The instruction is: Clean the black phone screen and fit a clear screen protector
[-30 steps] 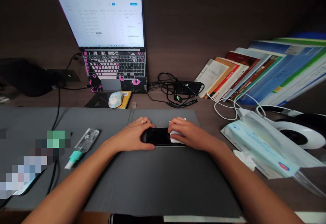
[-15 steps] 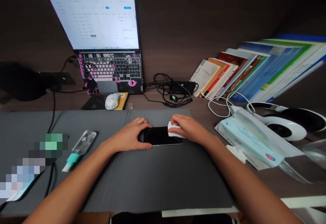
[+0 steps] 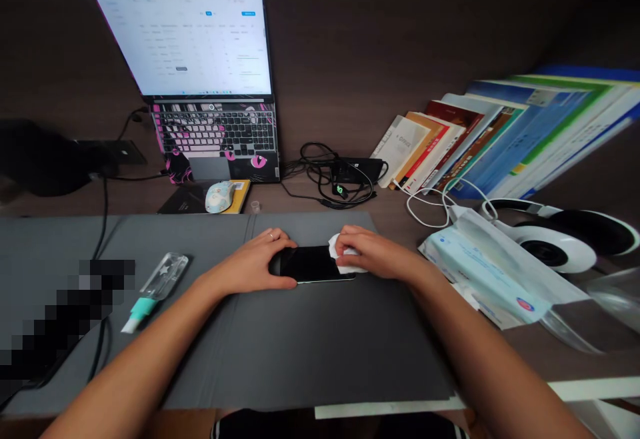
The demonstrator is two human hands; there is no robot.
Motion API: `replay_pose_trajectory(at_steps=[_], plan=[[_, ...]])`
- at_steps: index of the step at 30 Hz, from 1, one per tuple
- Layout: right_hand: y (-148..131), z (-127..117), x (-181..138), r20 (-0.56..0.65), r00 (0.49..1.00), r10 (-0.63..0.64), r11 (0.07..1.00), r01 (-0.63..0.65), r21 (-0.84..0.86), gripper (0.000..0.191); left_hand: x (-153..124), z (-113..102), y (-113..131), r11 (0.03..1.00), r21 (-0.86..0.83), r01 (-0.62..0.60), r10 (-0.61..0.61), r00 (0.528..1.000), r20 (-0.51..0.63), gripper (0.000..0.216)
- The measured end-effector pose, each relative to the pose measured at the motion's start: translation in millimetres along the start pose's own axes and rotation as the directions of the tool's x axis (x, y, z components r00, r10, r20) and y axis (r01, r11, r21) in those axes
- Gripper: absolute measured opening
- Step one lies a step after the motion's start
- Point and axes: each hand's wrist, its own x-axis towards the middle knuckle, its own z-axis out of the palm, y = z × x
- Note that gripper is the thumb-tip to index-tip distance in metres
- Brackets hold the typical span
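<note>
A black smartphone [image 3: 311, 264] lies flat, screen up, on the grey desk mat [image 3: 300, 346]. My left hand [image 3: 257, 262] grips its left end, thumb along the near edge and fingers at the far edge. A ring shows on one finger. In my right hand [image 3: 367, 252] a crumpled white tissue [image 3: 336, 246] is pinched and pressed against the right end of the screen. Part of the tissue and the phone's right end are hidden under that hand. Left of my left forearm lies a clear spray bottle [image 3: 165, 276] with a mint-green neck.
An open laptop [image 3: 210, 132] stands at the back left, a mouse [image 3: 220, 196] in front of it. Tangled black cables with an adapter [image 3: 357, 171] lie behind the mat. Leaning books [image 3: 450, 139], white headphones [image 3: 570, 249] and a tissue pack [image 3: 480, 272] fill the right side.
My right hand with the tissue has shifted slightly on the right end of the screen. The left hand keeps its hold on the phone. The blurred-out area at left has turned dark.
</note>
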Motion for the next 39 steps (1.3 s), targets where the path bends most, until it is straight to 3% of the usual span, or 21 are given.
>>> replay_pose_trajectory(at_steps=[13,27,39], plan=[[4.0,9.8,7.8,-0.099,0.995,0.004,0.999,-0.008,-0.042,0.01,0.2,-0.9,2.4,1.0,0.011,0.0,0.0,1.0,0.001,0.054],[-8.2,-2.2,-4.2,0.066,0.996,-0.059,0.998,0.058,0.018,0.014,-0.3,-0.8,2.2,1.0,0.009,-0.004,0.004,1.0,-0.013,0.054],[-10.5,-7.4,-9.2,0.103,0.993,-0.052,0.999,0.053,-0.009,0.013,-0.6,-1.2,0.9,1.0,0.007,0.01,-0.01,1.0,-0.008,0.06]])
